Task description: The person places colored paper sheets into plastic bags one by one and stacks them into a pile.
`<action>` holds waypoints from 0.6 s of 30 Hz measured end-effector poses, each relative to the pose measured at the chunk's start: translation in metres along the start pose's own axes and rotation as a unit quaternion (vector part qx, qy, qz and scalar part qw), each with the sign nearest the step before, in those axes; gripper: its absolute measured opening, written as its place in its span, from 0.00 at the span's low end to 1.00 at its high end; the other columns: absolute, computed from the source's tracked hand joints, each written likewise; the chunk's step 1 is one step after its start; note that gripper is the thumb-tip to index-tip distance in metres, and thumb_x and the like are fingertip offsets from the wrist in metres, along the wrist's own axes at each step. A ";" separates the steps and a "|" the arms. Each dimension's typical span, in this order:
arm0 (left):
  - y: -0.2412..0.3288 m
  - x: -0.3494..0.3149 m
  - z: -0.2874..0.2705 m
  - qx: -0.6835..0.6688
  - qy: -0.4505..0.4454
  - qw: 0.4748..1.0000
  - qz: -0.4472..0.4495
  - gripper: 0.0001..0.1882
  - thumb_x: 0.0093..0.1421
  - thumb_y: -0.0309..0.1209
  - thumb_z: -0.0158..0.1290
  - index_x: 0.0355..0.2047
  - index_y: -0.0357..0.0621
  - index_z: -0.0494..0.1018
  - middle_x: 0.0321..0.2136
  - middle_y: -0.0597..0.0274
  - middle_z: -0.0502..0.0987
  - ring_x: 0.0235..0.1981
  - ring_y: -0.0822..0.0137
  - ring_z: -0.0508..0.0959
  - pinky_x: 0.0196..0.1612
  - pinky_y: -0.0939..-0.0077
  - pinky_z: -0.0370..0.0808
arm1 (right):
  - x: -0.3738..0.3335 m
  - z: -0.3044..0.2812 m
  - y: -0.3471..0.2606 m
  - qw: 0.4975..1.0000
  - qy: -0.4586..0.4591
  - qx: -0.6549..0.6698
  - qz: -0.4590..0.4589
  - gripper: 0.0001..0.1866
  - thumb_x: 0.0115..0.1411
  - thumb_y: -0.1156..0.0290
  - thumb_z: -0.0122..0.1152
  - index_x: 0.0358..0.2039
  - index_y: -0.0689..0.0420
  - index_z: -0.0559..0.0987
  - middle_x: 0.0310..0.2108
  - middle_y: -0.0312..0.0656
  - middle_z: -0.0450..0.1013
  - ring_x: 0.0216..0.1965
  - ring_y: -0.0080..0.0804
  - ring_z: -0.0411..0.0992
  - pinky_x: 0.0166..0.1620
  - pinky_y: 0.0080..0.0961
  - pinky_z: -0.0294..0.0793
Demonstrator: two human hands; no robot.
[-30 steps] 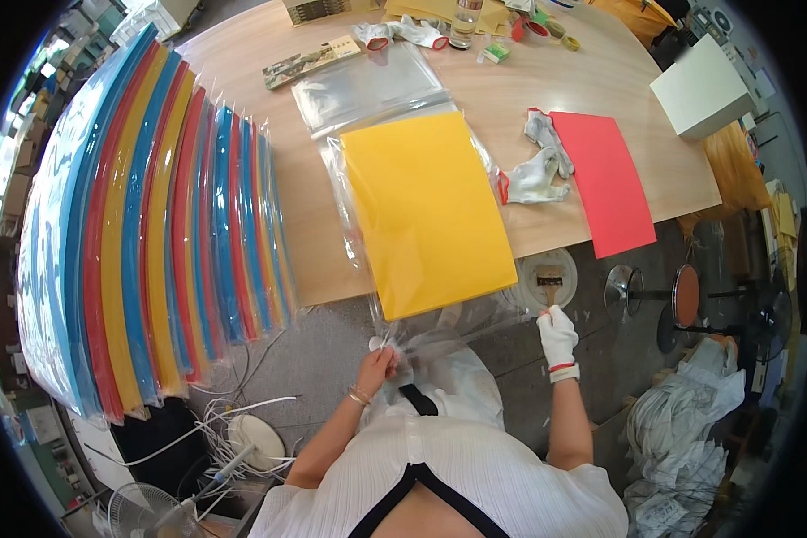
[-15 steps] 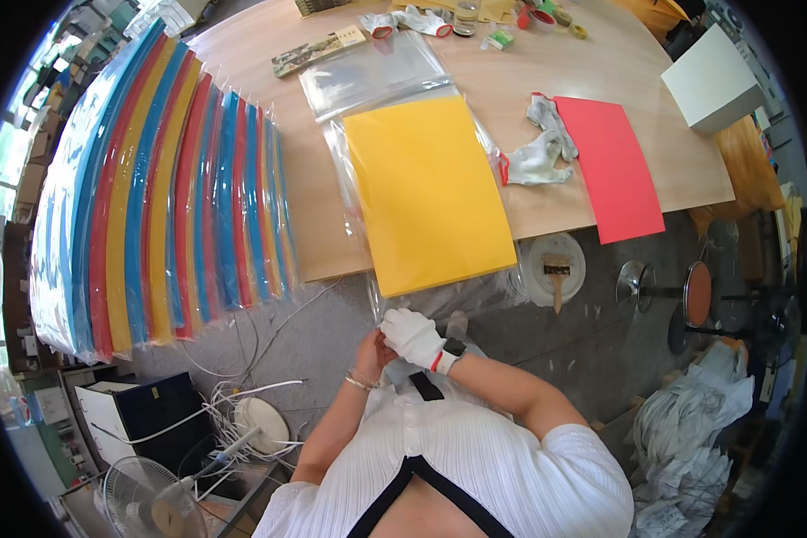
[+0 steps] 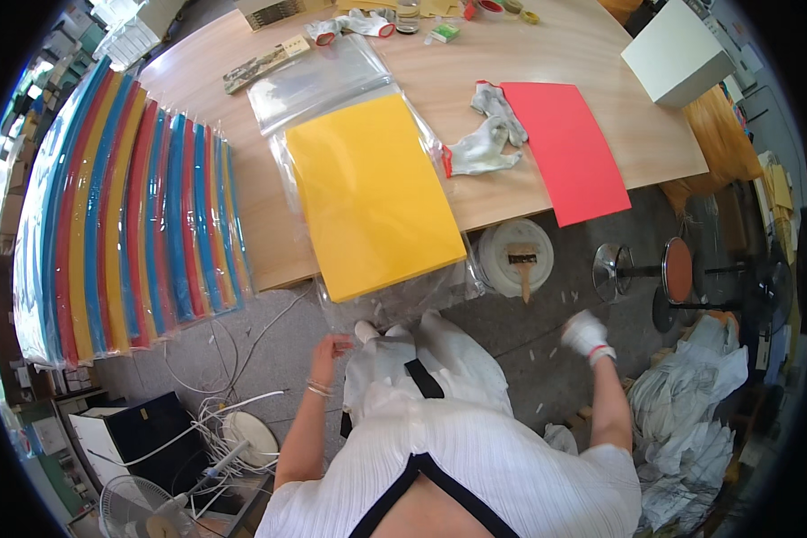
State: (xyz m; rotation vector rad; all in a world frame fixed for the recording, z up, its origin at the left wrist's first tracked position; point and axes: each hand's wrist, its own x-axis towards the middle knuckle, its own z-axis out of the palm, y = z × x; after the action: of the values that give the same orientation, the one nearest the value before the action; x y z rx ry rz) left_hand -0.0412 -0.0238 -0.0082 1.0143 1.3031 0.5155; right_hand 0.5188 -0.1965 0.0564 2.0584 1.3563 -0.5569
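My bare left hand (image 3: pixel 333 346), with bracelets at its wrist, hangs below the table's front edge; its fingers look loosely stretched and nothing shows in them. Out to the right, beyond the table edge, is my right hand (image 3: pixel 586 335) in a white glove, smeared by motion so its fingers cannot be read. Nearest to both hands lies a stack of yellow sheets (image 3: pixel 376 197) on clear plastic bags (image 3: pixel 318 81). The bags and the stack's near end overhang the edge. A red sheet (image 3: pixel 569 152) lies farther right, beside grey-white work gloves (image 3: pixel 484 148).
Upright bagged blue, red and yellow sheets (image 3: pixel 139 215) line the left. A white box (image 3: pixel 677 54) stands at the table's far right. Below the edge are a white bucket (image 3: pixel 547 255) with a brush, a stool (image 3: pixel 677 271), crumpled plastic (image 3: pixel 686 403), cables (image 3: pixel 215 417) and a fan (image 3: pixel 139 509).
My hands, together in front of me before, have parted. The gloved right hand swung far right; the left moved slightly left. The view shifted, so the table sits farther left.
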 end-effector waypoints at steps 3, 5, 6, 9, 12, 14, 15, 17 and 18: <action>0.015 0.007 -0.001 0.283 0.191 0.908 0.241 0.18 0.57 0.37 0.47 0.46 0.40 0.67 0.46 0.49 0.69 0.46 0.56 0.70 0.48 0.66 0.65 | 0.013 -0.010 -0.069 0.978 -0.093 0.149 -0.116 0.30 0.49 0.63 0.52 0.54 0.51 0.62 0.54 0.48 0.59 0.53 0.44 0.60 0.50 0.35 0.64; 0.031 0.010 -0.002 0.469 0.271 0.764 0.351 0.21 0.53 0.34 0.52 0.48 0.46 0.67 0.50 0.49 0.64 0.50 0.53 0.66 0.51 0.60 0.63 | 0.029 -0.051 -0.113 0.901 0.278 0.290 -0.165 0.33 0.46 0.74 0.56 0.55 0.55 0.59 0.52 0.47 0.60 0.52 0.49 0.60 0.52 0.36 0.62; 0.040 0.019 -0.005 0.529 0.270 0.718 0.364 0.23 0.51 0.33 0.55 0.48 0.49 0.66 0.52 0.49 0.62 0.50 0.52 0.65 0.52 0.58 0.62 | 0.044 -0.072 -0.130 0.840 0.398 0.294 -0.224 0.34 0.43 0.77 0.60 0.54 0.55 0.61 0.51 0.46 0.61 0.49 0.49 0.62 0.50 0.39 0.63; 0.050 0.037 -0.003 0.601 0.201 0.615 0.470 0.25 0.46 0.34 0.58 0.46 0.58 0.68 0.52 0.55 0.63 0.49 0.55 0.65 0.52 0.53 0.62 | 0.071 -0.133 -0.163 0.731 0.518 0.192 -0.400 0.20 0.44 0.74 0.62 0.41 0.56 0.71 0.47 0.43 0.65 0.46 0.41 0.64 0.49 0.40 0.65; 0.058 0.038 -0.004 0.609 0.058 0.588 0.529 0.23 0.43 0.33 0.59 0.43 0.59 0.71 0.48 0.61 0.68 0.46 0.60 0.68 0.49 0.56 0.64 | 0.078 -0.147 -0.166 0.655 0.533 0.119 -0.522 0.06 0.43 0.71 0.62 0.22 0.53 0.73 0.39 0.35 0.69 0.41 0.32 0.66 0.49 0.40 0.66; 0.062 0.034 -0.009 0.585 -0.007 0.613 0.530 0.22 0.42 0.32 0.59 0.40 0.56 0.72 0.45 0.64 0.71 0.45 0.62 0.70 0.46 0.60 0.67 | 0.078 -0.148 -0.156 0.664 0.491 0.118 -0.552 0.07 0.41 0.71 0.62 0.20 0.53 0.72 0.38 0.33 0.70 0.41 0.31 0.65 0.49 0.42 0.66; 0.063 0.031 -0.010 0.560 -0.020 0.639 0.527 0.20 0.41 0.31 0.58 0.39 0.54 0.73 0.43 0.65 0.72 0.44 0.62 0.70 0.45 0.61 0.68 | 0.077 -0.151 -0.152 0.660 0.483 0.127 -0.561 0.06 0.40 0.72 0.62 0.20 0.53 0.72 0.35 0.32 0.71 0.38 0.32 0.67 0.49 0.41 0.67; 0.066 0.025 -0.010 0.523 -0.032 0.675 0.519 0.18 0.42 0.30 0.58 0.38 0.51 0.73 0.41 0.66 0.73 0.42 0.62 0.72 0.42 0.64 0.69 | 0.080 -0.152 -0.149 0.669 0.452 0.140 -0.573 0.06 0.41 0.73 0.61 0.22 0.54 0.73 0.32 0.32 0.72 0.35 0.32 0.68 0.47 0.41 0.68; 0.073 0.024 -0.008 0.511 -0.031 0.686 0.516 0.17 0.43 0.29 0.57 0.37 0.49 0.73 0.41 0.65 0.74 0.42 0.62 0.72 0.42 0.65 0.70 | 0.082 -0.154 -0.148 0.673 0.438 0.146 -0.578 0.06 0.42 0.73 0.61 0.22 0.54 0.73 0.31 0.31 0.72 0.33 0.31 0.69 0.47 0.41 0.68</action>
State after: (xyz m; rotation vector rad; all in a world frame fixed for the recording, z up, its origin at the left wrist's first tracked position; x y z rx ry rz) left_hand -0.0273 0.0344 0.0405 2.7534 0.7573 0.5367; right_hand 0.4174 0.0070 0.0787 1.3723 3.3856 -0.1910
